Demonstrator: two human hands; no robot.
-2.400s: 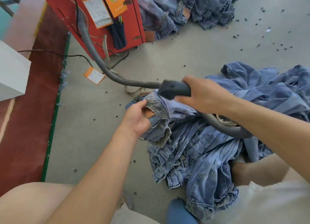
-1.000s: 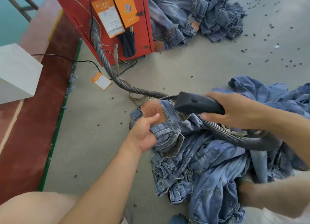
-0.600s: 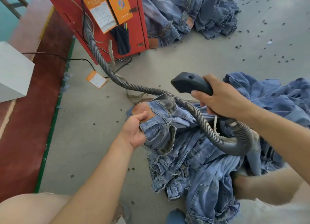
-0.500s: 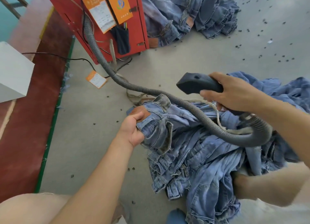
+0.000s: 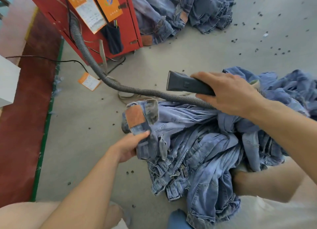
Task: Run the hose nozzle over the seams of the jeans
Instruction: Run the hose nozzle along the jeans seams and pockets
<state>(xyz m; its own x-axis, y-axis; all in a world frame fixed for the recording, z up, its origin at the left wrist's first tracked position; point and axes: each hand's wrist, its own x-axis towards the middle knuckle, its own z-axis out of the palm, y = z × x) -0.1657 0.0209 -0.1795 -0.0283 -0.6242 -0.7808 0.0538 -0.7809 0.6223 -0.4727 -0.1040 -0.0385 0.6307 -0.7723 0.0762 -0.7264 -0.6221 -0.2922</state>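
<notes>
nozzle (image 5: pixel 187 84) above jeans (image 5: pixel 197 143) (maybe clear), cabinet (image 5: pixel 96 22) behind

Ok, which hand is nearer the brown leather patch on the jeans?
Left. The left hand grips the waistband just below the leather patch, thumb nearly touching it. The right hand holds the nozzle up and to the right, apart.

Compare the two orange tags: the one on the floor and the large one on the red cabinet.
The floor tag lies flat on the concrete; the cabinet tag hangs against the red cabinet. The floor tag looks smaller. The cabinet tag shows a round logo; the floor tag has a white panel. Both are orange.
</notes>
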